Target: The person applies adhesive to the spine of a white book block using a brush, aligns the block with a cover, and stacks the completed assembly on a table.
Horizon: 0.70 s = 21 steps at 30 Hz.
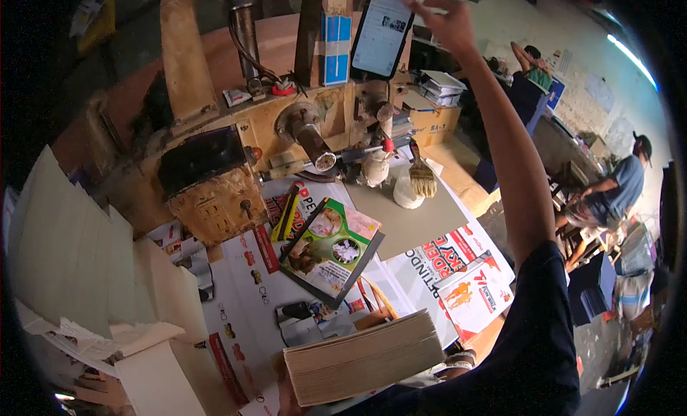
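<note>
My right arm reaches up past the machine. Its hand (447,22) is beside the top right corner of a propped-up phone (383,35), fingers apart and holding nothing. The lit screen shows a pale page with a small dark picture. Near the lower edge, a thick block of stacked paper (363,355) stands in front of me. Bits of skin show around it, and a banded wrist (460,359) is at its right end. My left hand is mostly hidden there, so its grip is unclear. Beyond the block lies a green illustrated booklet (333,248) on a dark board.
A worn machine with a metal shaft (315,148) stands at the back. A brush (422,174) rests by a white pot (406,194). Tall stacks of white paper (79,237) rise at left. Printed sheets (476,294) cover the table. Two people are at right.
</note>
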{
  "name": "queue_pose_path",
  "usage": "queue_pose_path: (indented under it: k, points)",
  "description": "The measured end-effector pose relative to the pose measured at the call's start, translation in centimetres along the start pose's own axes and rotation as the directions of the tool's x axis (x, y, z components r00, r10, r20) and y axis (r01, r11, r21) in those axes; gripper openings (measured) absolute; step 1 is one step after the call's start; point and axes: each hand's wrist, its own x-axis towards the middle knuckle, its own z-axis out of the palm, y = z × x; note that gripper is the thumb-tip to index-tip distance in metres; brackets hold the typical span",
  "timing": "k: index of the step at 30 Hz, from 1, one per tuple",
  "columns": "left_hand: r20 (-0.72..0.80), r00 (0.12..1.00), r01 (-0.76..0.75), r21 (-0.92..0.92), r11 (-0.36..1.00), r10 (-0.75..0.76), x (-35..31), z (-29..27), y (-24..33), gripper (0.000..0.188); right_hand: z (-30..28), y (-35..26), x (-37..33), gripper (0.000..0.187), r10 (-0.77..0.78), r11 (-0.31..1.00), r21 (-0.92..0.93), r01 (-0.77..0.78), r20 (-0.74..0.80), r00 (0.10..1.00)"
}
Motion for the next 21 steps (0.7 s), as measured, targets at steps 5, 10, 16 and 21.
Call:
queue_pose_path:
  k: [5, 10, 16, 21]
  points:
    - [-0.022, 1.000, -0.016, 0.021, 1.000, 0.016, -1.4, -0.6, 0.2, 0.070, -7.8, -11.5, -8.4, 0.045, 0.133, 0.850, 0.494, -0.184, 0.137, 0.982]
    - [-0.023, 0.995, -0.091, 0.080, 0.993, 0.093, -1.5, -0.8, 0.6, 0.070, -16.4, -28.7, -17.6, 0.113, -0.169, 0.920, 0.335, -0.201, 0.805, 0.569]
    - [0.070, 0.940, -0.342, 0.242, 0.908, 0.335, 0.4, -1.0, 6.3, 0.066, -15.6, -34.4, -28.6, 0.119, -0.201, 0.971, 0.226, -0.083, 0.951, 0.235]
    - [0.059, 0.958, -0.285, 0.110, 0.952, 0.280, 0.8, -0.1, 7.9, 0.073, -15.0, -35.0, -29.6, 0.109, -0.058, 0.997, 0.038, 0.065, 0.934, 0.352]
